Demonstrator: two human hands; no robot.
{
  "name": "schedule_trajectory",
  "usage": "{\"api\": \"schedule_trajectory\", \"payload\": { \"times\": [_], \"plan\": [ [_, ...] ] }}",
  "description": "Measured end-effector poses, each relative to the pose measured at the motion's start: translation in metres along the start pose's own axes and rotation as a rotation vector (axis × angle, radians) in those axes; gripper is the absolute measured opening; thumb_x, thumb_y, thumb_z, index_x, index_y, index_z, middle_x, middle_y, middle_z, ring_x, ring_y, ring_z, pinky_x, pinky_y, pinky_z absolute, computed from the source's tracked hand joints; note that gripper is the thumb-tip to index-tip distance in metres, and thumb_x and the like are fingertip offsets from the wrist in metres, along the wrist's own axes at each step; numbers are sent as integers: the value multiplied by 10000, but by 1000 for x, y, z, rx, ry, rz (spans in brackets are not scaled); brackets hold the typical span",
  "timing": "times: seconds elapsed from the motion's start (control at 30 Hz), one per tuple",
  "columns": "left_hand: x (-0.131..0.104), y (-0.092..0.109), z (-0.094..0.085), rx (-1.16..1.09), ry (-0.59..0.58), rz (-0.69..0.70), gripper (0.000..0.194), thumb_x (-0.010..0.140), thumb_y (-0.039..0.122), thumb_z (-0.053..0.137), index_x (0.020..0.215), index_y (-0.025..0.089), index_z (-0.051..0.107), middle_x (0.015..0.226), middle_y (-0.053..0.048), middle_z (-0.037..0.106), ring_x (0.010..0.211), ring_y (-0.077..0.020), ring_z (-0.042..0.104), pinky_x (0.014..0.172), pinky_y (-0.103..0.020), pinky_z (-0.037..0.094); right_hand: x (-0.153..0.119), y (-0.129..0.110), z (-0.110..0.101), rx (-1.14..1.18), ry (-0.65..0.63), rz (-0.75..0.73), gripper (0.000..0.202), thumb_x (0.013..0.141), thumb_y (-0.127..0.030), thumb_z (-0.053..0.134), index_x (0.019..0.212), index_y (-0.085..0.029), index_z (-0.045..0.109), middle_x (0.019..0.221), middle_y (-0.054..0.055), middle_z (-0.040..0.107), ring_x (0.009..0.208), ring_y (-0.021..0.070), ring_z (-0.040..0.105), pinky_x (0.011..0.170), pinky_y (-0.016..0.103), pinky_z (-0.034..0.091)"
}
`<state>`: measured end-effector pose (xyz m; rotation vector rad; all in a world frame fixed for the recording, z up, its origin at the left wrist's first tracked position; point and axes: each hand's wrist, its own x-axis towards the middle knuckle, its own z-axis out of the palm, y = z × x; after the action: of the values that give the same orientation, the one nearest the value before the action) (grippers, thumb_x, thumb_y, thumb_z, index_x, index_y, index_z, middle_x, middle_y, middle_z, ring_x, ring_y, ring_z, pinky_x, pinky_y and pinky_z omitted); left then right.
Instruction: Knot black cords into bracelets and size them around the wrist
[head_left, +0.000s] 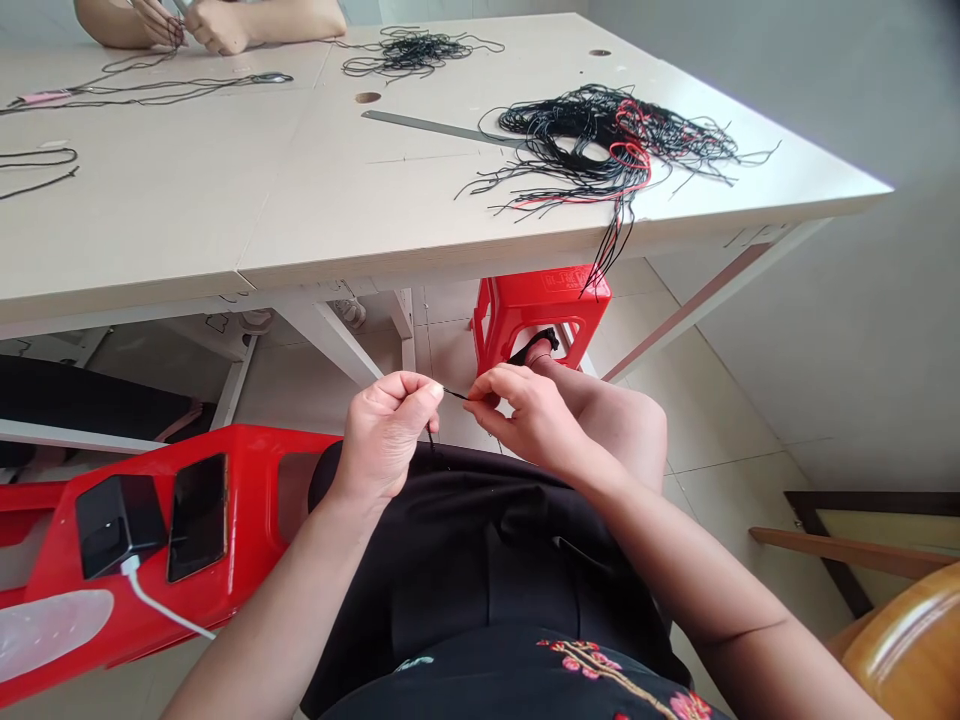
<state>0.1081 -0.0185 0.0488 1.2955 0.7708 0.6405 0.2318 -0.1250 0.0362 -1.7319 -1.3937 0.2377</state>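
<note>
Above my lap, a thin black cord (454,394) runs in a short span between my two hands. My left hand (390,425) is closed, pinching the cord between thumb and forefinger, and a darker length hangs below its fingers. Facing it, my right hand (529,410) pinches the other end of the span with its fingertips. How the cord lies inside the fingers is hidden. On the table ahead lies a big bundle of black cords (577,140) with a red cord (634,155) among them, some ends drooping over the edge.
The pale table (187,220) spans the front. A metal ruler (427,126) reaches under the bundle, near another cord pile (409,50). Another person's hands (214,25) work at the far left. A red stool (251,510) holds a phone (198,518) and a black box (120,525) with a white cable.
</note>
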Motion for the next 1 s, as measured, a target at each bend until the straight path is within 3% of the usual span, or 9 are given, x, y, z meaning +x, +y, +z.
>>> {"api": "schedule_trajectory", "payload": {
  "times": [0.1,0.23,0.3,0.37,0.5,0.6,0.77,1.0],
  "plan": [
    [2,2,-7,-88,60,-64,98,611,192,685,588,156,598,505,25,499,483,-79,450,451,-202,342,-7,26,-4,-203,0,-9,134,841,-144,521,728,-189,577,720,20,625,713,150,550,699,291,395],
    [6,5,-16,-228,88,-94,125,579,152,691,560,157,568,500,34,459,493,-73,431,434,-184,337,-21,74,-14,-352,32,156,101,832,-185,543,759,-186,613,756,57,632,769,210,562,738,357,390],
    [7,7,-16,-244,78,-112,131,583,158,699,562,150,570,510,31,459,501,-69,430,436,-178,344,-27,82,-17,-377,58,201,73,813,-178,558,818,-181,631,819,88,640,828,249,568,749,391,407],
    [7,7,-14,-236,57,-123,126,595,173,710,586,147,587,526,27,473,513,-69,442,443,-175,348,-31,73,-15,-271,81,208,89,825,-202,566,881,-192,635,888,101,650,856,251,578,739,389,443],
    [5,5,-8,-185,8,-115,108,620,184,711,620,152,608,535,27,490,515,-71,459,450,-180,341,-26,24,1,156,150,201,81,850,-260,589,914,-240,636,899,62,672,815,198,608,695,333,493],
    [1,4,-4,-128,-11,-102,101,631,202,700,630,155,611,528,27,505,497,-73,460,459,-193,353,-13,-4,11,331,155,136,153,811,-250,647,961,-222,628,903,40,666,778,153,601,648,279,489],
    [-3,3,1,-69,-13,-96,135,612,235,698,594,143,600,518,23,521,477,-73,454,470,-204,380,1,-12,17,334,102,79,30,819,-225,612,803,-200,608,747,12,632,667,117,558,563,242,436],
    [-3,-3,1,-76,-20,-89,121,629,222,688,592,150,597,508,32,511,480,-69,449,487,-198,385,-3,-12,13,308,97,135,139,790,-198,634,692,-199,535,669,-17,566,603,96,487,553,230,408]
  ]
}}
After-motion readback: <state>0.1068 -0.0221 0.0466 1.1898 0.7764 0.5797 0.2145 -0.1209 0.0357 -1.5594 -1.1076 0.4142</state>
